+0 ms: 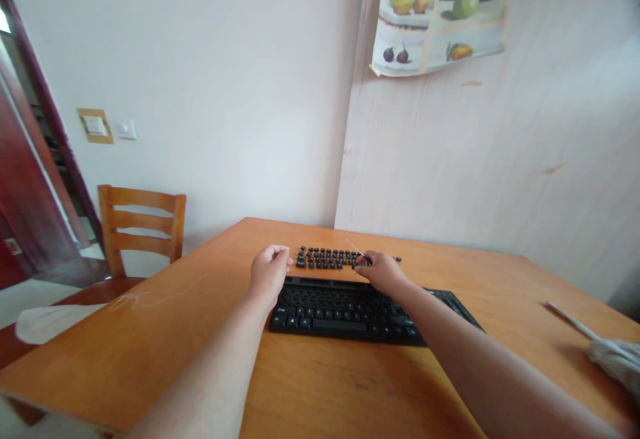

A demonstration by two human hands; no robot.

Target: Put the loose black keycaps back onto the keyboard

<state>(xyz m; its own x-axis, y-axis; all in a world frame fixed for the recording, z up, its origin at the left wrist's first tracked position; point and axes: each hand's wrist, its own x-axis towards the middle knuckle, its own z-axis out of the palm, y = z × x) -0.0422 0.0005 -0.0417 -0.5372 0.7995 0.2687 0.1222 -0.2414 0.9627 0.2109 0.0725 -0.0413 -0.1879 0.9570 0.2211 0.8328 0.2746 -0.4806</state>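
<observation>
The right hand [383,271] grips a slim tool [356,248], shaft tilted up, perhaps for clearance. The left hand [270,269] curls, fingers together, contents hidden. Beneath, the keyboard [340,325] lies on the worktop [310,385]; loose keycaps [327,265] sit behind, rowed probably for order.

One head-worn camera looks from above the person's side of the table [310,385], facing 12 o'clock toward the wall [260,92] and tipped downward. The forearms enter large and close from 7 and 4 o'clock. The left hand [269,273] lies between 7 and 8, the right hand [384,273] between 4 and 5. The keyboard [345,324] sits near 6, the chair [143,219], farther off, at 9. The view is wide.
</observation>
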